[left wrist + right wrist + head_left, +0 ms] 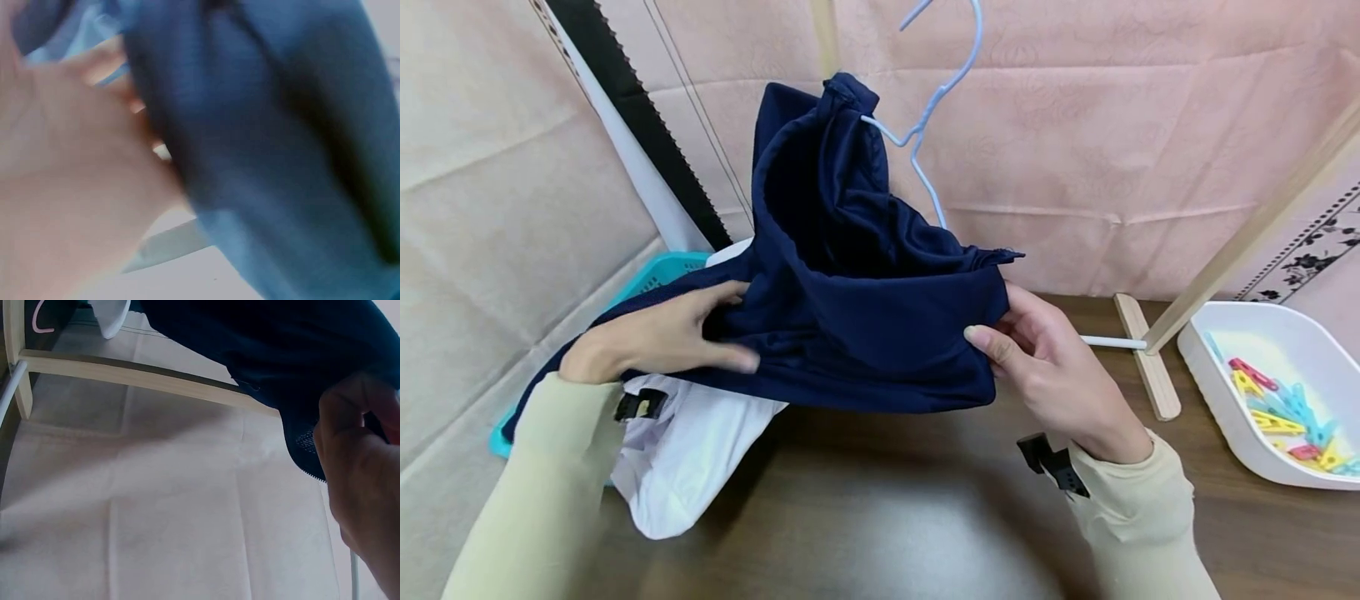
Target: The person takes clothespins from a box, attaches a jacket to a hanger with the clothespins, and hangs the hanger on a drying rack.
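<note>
Pale cream sleeves (527, 467) nearest, reaching in from both lower corners, black fittings (1052, 465) at the wrists. Between them, above a brown bench (880, 500), a navy garment (880, 325), its waist opening gaping upward and its length trailing off to the left. Right hand (1048, 379) pinching the near right corner of the waist, thumb in front, fingers behind. Left hand (651, 337) spread wide over the trailing navy cloth, thumb and fingers well apart; too blurred in the left wrist view to tell how firmly touching. Behind the waist opening, a light blue hanger (957, 79), hook toward the top edge, one end against the far waistband. Zip teeth (309, 472) along an edge just beside the right hand, seen from the right wrist. Under the navy cloth on the left, white fabric (692, 475) and a turquoise basket (662, 271). To the right, a slanting wooden post (1242, 250) on a flat foot (1159, 392), joined by a white rod (1112, 342). Just beside it, a white bin (1219, 404) with yellow, red and light blue clothespins (1277, 423). Behind everything, creased pink cloth (1112, 150).
</note>
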Available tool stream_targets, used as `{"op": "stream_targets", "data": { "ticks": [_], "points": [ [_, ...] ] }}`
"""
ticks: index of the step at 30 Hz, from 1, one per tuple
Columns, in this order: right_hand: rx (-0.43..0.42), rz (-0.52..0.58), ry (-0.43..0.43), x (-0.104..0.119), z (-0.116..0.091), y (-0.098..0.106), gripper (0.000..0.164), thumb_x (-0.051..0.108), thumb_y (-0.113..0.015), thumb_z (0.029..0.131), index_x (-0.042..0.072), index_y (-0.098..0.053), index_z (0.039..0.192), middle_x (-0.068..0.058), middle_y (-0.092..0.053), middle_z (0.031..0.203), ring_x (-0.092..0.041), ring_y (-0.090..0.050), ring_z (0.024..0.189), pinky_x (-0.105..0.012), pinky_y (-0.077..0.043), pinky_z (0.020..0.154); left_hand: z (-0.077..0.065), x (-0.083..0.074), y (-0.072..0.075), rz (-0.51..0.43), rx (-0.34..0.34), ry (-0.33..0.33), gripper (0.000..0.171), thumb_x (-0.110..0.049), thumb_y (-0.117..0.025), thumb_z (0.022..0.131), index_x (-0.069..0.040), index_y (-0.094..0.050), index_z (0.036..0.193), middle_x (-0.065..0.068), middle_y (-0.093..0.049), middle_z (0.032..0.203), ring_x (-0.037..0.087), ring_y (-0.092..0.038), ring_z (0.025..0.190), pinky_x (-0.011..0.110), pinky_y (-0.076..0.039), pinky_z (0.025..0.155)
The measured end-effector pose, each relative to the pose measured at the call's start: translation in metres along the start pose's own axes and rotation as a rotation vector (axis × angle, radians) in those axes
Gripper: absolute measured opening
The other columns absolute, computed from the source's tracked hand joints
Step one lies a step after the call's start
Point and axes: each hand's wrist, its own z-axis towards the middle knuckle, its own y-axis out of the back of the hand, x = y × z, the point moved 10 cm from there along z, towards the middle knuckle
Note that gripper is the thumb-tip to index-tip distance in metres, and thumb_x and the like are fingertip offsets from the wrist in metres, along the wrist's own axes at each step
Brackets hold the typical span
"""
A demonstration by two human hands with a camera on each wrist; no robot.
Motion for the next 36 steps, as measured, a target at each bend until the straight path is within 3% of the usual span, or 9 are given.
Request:
{"op": "stream_targets", "data": {
  "ticks": [3,6,9,12,19,25,28,33,36],
  "points": [
    [0.002,-0.004,0.002,-0.001,0.002,0.002,0.021,0.006,-0.057,0.103,0.005,-0.058,0.125,-0.007,-0.069,0.107,-0.017,-0.066,0.091,-0.028,-0.058,0.080,-0.009,-0.004,-0.006,0.094,0.032,0.003,0.114,-0.045,-0.091,0.073,-0.005,-0.026,0.158,0.024,-0.040,0.157,0.044,-0.038,0.144,0.066,-0.019,0.117],
    [0.001,0.010,-0.008,-0.004,0.004,0.002,0.023,0.005,-0.056,0.103,0.006,-0.058,0.126,-0.007,-0.069,0.110,-0.017,-0.067,0.094,-0.029,-0.059,0.083,-0.010,-0.007,0.000,0.187,-0.052,-0.004,0.087,-0.027,-0.090,0.078,-0.005,-0.041,0.147,0.024,-0.057,0.142,0.045,-0.050,0.132,0.066,-0.022,0.112],
    [0.004,0.024,-0.010,-0.007,0.005,0.002,0.023,0.006,-0.057,0.103,0.005,-0.058,0.126,-0.007,-0.069,0.110,-0.016,-0.067,0.095,-0.028,-0.059,0.083,-0.011,-0.010,0.011,0.231,-0.182,-0.025,0.050,-0.010,-0.083,0.083,-0.010,-0.057,0.127,0.015,-0.069,0.117,0.035,-0.062,0.108,0.055,-0.042,0.099],
    [0.002,0.022,-0.005,-0.008,0.007,0.001,0.021,0.005,-0.058,0.103,0.005,-0.059,0.124,-0.006,-0.070,0.108,-0.015,-0.067,0.092,-0.027,-0.059,0.081,-0.017,-0.018,0.022,0.283,-0.310,-0.067,0.032,-0.004,-0.077,0.085,-0.015,-0.064,0.111,0.006,-0.069,0.097,0.025,-0.062,0.088,0.046,-0.050,0.077],
    [-0.019,0.006,0.014,-0.004,0.005,0.006,0.020,0.004,-0.058,0.102,0.004,-0.060,0.122,-0.005,-0.070,0.106,-0.014,-0.066,0.089,-0.026,-0.059,0.080,-0.057,-0.078,0.064,0.461,-0.767,-0.238,0.033,0.010,-0.068,0.078,-0.004,-0.071,0.108,0.014,-0.074,0.101,0.037,-0.069,0.091,0.061,-0.053,0.068],
    [-0.042,0.001,0.039,0.007,-0.002,0.013,0.019,0.004,-0.060,0.101,0.004,-0.062,0.120,-0.003,-0.069,0.100,-0.013,-0.063,0.082,-0.025,-0.057,0.074,-0.091,-0.130,0.096,0.401,-1.056,-0.294,0.024,0.004,-0.059,0.086,0.002,-0.075,0.103,0.020,-0.073,0.096,0.039,-0.068,0.090,0.055,-0.054,0.079],
    [-0.064,-0.004,0.050,0.013,-0.006,0.018,0.019,0.003,-0.060,0.101,0.003,-0.062,0.120,-0.002,-0.069,0.097,-0.011,-0.062,0.080,-0.024,-0.055,0.072,-0.106,-0.149,0.106,0.342,-1.196,-0.302,0.024,-0.006,-0.056,0.090,0.001,-0.076,0.102,0.021,-0.073,0.092,0.038,-0.067,0.084,0.051,-0.053,0.076],
    [-0.110,0.014,0.098,0.022,-0.017,0.036,0.025,-0.002,-0.059,0.100,0.002,-0.062,0.125,-0.003,-0.073,0.102,-0.009,-0.066,0.086,-0.021,-0.057,0.075,-0.118,-0.164,0.120,0.213,-1.418,-0.344,0.023,-0.016,-0.062,0.084,-0.023,-0.082,0.094,0.002,-0.076,0.082,0.023,-0.065,0.065,0.022,-0.042,0.060],
    [-0.159,0.056,0.125,0.024,-0.026,0.054,0.025,-0.005,-0.057,0.100,-0.001,-0.061,0.124,-0.003,-0.072,0.098,-0.009,-0.065,0.083,-0.020,-0.056,0.072,-0.119,-0.179,0.120,0.062,-1.450,-0.412,0.024,-0.018,-0.066,0.080,-0.034,-0.079,0.091,-0.005,-0.076,0.081,0.017,-0.067,0.064,0.011,-0.040,0.054]
  ]
}}
